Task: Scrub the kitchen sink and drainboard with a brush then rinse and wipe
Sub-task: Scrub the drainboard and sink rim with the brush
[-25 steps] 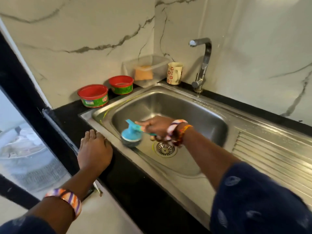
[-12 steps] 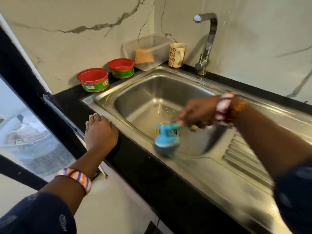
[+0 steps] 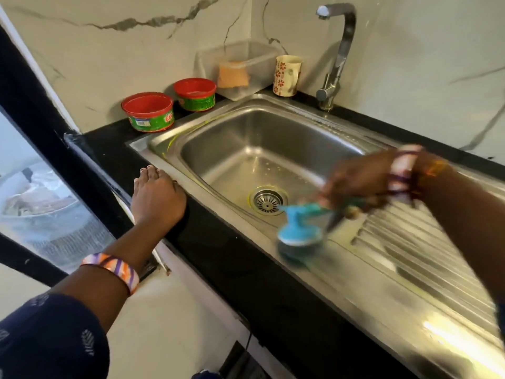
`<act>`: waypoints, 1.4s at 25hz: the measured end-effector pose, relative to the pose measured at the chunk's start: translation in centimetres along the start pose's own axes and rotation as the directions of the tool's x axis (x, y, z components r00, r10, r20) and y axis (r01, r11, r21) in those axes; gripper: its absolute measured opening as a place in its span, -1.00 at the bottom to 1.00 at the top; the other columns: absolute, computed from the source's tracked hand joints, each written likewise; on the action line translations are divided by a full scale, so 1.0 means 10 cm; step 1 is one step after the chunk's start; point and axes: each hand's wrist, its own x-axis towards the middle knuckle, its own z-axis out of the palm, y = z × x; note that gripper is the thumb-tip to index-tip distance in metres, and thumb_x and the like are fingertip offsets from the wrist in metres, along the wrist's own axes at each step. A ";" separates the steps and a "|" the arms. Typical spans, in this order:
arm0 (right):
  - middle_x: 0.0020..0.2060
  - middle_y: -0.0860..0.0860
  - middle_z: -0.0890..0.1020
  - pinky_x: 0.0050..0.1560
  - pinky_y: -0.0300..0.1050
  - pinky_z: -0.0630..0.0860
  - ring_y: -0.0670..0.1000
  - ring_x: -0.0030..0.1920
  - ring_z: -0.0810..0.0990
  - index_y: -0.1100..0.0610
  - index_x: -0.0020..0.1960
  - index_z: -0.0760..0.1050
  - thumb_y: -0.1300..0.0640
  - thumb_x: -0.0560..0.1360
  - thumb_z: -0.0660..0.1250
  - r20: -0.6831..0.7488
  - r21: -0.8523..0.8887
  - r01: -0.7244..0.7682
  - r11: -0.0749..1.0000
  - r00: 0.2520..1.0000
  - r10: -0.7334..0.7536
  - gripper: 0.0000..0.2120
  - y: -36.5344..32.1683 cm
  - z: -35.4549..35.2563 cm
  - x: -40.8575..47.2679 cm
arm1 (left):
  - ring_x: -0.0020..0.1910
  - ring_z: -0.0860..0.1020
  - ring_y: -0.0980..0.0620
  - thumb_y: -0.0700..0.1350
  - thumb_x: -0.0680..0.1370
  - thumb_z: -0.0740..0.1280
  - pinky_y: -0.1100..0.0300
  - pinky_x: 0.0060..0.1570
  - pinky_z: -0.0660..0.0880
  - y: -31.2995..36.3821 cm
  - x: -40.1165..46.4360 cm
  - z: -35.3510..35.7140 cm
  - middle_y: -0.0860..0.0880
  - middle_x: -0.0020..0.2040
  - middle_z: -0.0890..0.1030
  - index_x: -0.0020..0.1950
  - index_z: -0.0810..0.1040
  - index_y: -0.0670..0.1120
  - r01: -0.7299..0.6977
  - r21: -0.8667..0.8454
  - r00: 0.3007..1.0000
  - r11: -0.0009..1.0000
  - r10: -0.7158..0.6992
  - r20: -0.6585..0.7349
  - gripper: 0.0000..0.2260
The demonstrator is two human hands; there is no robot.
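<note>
A steel sink (image 3: 246,138) with a round drain (image 3: 268,200) is set in a black counter, and a ribbed drainboard (image 3: 415,242) joins it on the right. My right hand (image 3: 358,184), blurred by motion, grips the handle of a blue round scrub brush (image 3: 299,231). The brush head presses on the sink's front rim, at the corner where the basin meets the drainboard. My left hand (image 3: 157,196) rests flat on the black counter edge to the left of the basin, fingers straight.
A chrome tap (image 3: 337,50) stands behind the basin. Along the back wall sit a patterned mug (image 3: 287,75), a clear plastic box (image 3: 240,67) holding an orange sponge, and two red-lidded green tubs (image 3: 149,112) (image 3: 195,94). A glass pane lies at the left.
My right hand has carried the brush from the basin's left front side across to the right, onto the front rim beside the drainboard. My left hand stays on the counter edge.
</note>
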 end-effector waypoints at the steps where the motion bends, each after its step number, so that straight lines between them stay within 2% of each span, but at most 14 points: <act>1: -0.27 0.24 0.62 -0.56 -0.25 0.36 -0.06 -0.50 0.45 -0.07 0.02 0.62 -0.27 0.23 0.44 0.049 -0.061 -0.078 0.995 0.996 0.081 -0.56 0.25 0.02 -0.19 | 0.45 0.17 -0.22 -0.12 0.60 0.04 -0.07 0.46 0.11 0.01 0.00 0.00 -0.31 0.44 0.25 0.40 0.27 -0.35 -0.001 0.006 1.000 1.000 0.001 0.007 -0.57; 3: -0.14 0.33 0.62 -0.46 -0.21 0.43 0.01 -0.42 0.50 -0.20 -0.07 0.63 -0.30 0.07 0.42 0.095 -0.150 -0.176 0.973 0.977 0.191 -0.54 0.54 0.08 -0.49 | 0.48 0.12 -0.21 -0.12 0.60 0.04 -0.04 0.47 0.06 0.01 0.00 0.00 -0.30 0.46 0.20 0.43 0.23 -0.34 0.006 0.002 1.000 1.000 -0.006 0.015 -0.55; 6: -0.23 0.36 0.56 -0.42 -0.14 0.35 0.08 -0.45 0.39 -0.13 0.21 0.53 -0.16 0.35 0.42 0.243 0.094 -0.071 0.993 0.969 0.046 -0.56 0.59 0.11 -0.49 | 0.49 0.09 -0.19 -0.11 0.61 0.04 -0.03 0.48 0.04 0.03 -0.02 -0.02 -0.29 0.48 0.16 0.44 0.20 -0.33 0.002 -0.001 1.000 1.000 -0.002 0.014 -0.54; 10: -0.53 -0.03 0.51 -0.63 -0.37 0.28 -0.17 -0.59 0.37 0.02 0.05 0.56 0.11 0.54 0.26 -0.191 0.116 0.180 0.977 0.969 -0.156 -0.86 -0.27 0.22 0.15 | 0.48 0.13 -0.20 -0.11 0.61 0.04 -0.04 0.47 0.08 0.03 -0.01 -0.02 -0.29 0.46 0.21 0.43 0.22 -0.33 0.016 0.009 1.000 1.000 -0.016 0.012 -0.55; 12: -0.63 -0.06 0.49 -0.69 -0.39 0.25 -0.18 -0.66 0.38 0.13 0.02 0.55 0.22 0.58 0.20 -0.280 0.206 0.250 0.946 0.941 -0.188 -0.85 -0.71 0.28 0.58 | 0.46 0.17 -0.20 -0.12 0.60 0.05 -0.04 0.46 0.11 0.03 0.00 -0.03 -0.29 0.44 0.24 0.41 0.26 -0.33 0.018 0.008 1.000 1.000 -0.018 0.009 -0.56; 15: -0.58 -0.05 0.49 -0.71 -0.40 0.24 -0.16 -0.70 0.36 0.24 0.24 0.49 0.27 0.57 0.19 -0.319 0.238 0.325 0.915 0.916 -0.243 -0.72 -0.96 0.39 0.84 | 0.48 0.13 -0.18 -0.13 0.60 0.05 -0.01 0.47 0.07 0.02 0.00 -0.05 -0.28 0.47 0.20 0.43 0.24 -0.32 0.002 0.001 1.000 1.000 -0.002 0.016 -0.57; 18: -0.55 0.01 0.47 -0.71 -0.42 0.24 -0.20 -0.75 0.33 0.30 0.27 0.45 0.26 0.57 0.20 -0.316 0.229 0.225 0.947 0.937 -0.146 -0.71 -0.84 0.29 0.55 | 0.46 0.17 -0.21 -0.14 0.60 0.06 -0.04 0.46 0.11 -0.01 0.02 -0.03 -0.31 0.43 0.26 0.38 0.31 -0.33 -0.016 0.011 1.000 1.000 0.016 0.005 -0.59; 22: -0.68 -0.07 0.46 -0.63 -0.42 0.32 -0.20 -0.67 0.38 0.29 0.18 0.55 0.23 0.54 0.23 -0.119 0.135 0.080 0.988 0.991 -0.064 -0.73 -0.27 0.15 -0.21 | 0.37 0.27 -0.26 -0.15 0.58 0.06 -0.11 0.39 0.20 -0.02 0.03 0.02 -0.34 0.33 0.36 0.28 0.39 -0.37 -0.011 0.028 1.000 1.000 0.011 0.000 -0.62; 25: -0.65 -0.01 0.44 -0.62 -0.44 0.26 -0.17 -0.66 0.33 -0.08 -0.29 0.69 -0.13 0.25 0.42 0.002 0.081 -0.014 0.997 1.000 0.014 -0.84 -0.01 0.26 -0.66 | 0.38 0.26 -0.27 -0.13 0.58 0.06 -0.12 0.40 0.20 -0.01 0.05 0.03 -0.35 0.34 0.34 0.29 0.36 -0.39 0.009 0.036 1.000 0.999 -0.009 0.001 -0.59; 27: -0.51 0.00 0.50 -0.54 -0.39 0.31 -0.16 -0.55 0.36 -0.24 -0.07 0.63 -0.31 0.25 0.36 0.084 -0.030 0.106 0.994 0.991 -0.103 -0.69 0.06 0.29 -0.64 | 0.40 0.24 -0.26 -0.13 0.58 0.06 -0.11 0.40 0.19 0.01 0.05 0.03 -0.34 0.36 0.33 0.31 0.35 -0.38 0.021 0.032 1.000 0.999 -0.021 -0.002 -0.59; 29: -0.47 -0.04 0.53 -0.46 -0.35 0.35 -0.16 -0.50 0.41 -0.15 0.11 0.57 -0.10 0.47 0.28 -0.078 -0.277 0.258 0.926 0.954 -0.289 -0.76 -0.11 0.27 -0.24 | 0.40 0.24 -0.25 -0.13 0.58 0.06 -0.11 0.41 0.19 0.02 0.05 0.03 -0.34 0.36 0.33 0.30 0.36 -0.38 0.034 0.026 0.999 0.999 -0.034 -0.001 -0.59; 31: -0.58 -0.13 0.51 -0.43 -0.38 0.32 -0.22 -0.53 0.44 -0.05 0.03 0.58 0.09 0.55 0.24 -0.211 -0.460 0.304 0.834 0.875 -0.435 -0.85 -0.51 0.22 0.35 | 0.41 0.23 -0.24 -0.12 0.58 0.07 -0.08 0.42 0.17 0.02 0.03 0.01 -0.32 0.37 0.33 0.31 0.37 -0.36 0.033 0.016 0.999 0.999 -0.033 -0.002 -0.60; 33: -0.63 -0.12 0.45 -0.51 -0.38 0.29 -0.29 -0.61 0.40 0.12 0.00 0.62 0.13 0.56 0.24 -0.315 -0.416 0.313 0.854 0.831 -0.458 -0.81 -0.89 0.20 0.87 | 0.41 0.24 -0.23 -0.12 0.59 0.09 -0.08 0.41 0.19 0.02 0.02 -0.01 -0.31 0.38 0.33 0.31 0.38 -0.35 0.015 0.008 1.000 1.000 -0.014 -0.017 -0.60; 35: -0.67 -0.20 0.43 -0.61 -0.43 0.27 -0.27 -0.68 0.37 0.24 0.24 0.52 0.15 0.58 0.22 -0.374 -0.201 0.346 0.916 0.838 -0.398 -0.71 -1.03 0.24 1.15 | 0.43 0.21 -0.22 -0.12 0.59 0.08 -0.05 0.43 0.17 0.04 0.01 -0.04 -0.30 0.41 0.29 0.34 0.35 -0.35 0.019 0.003 1.000 1.000 -0.019 -0.015 -0.59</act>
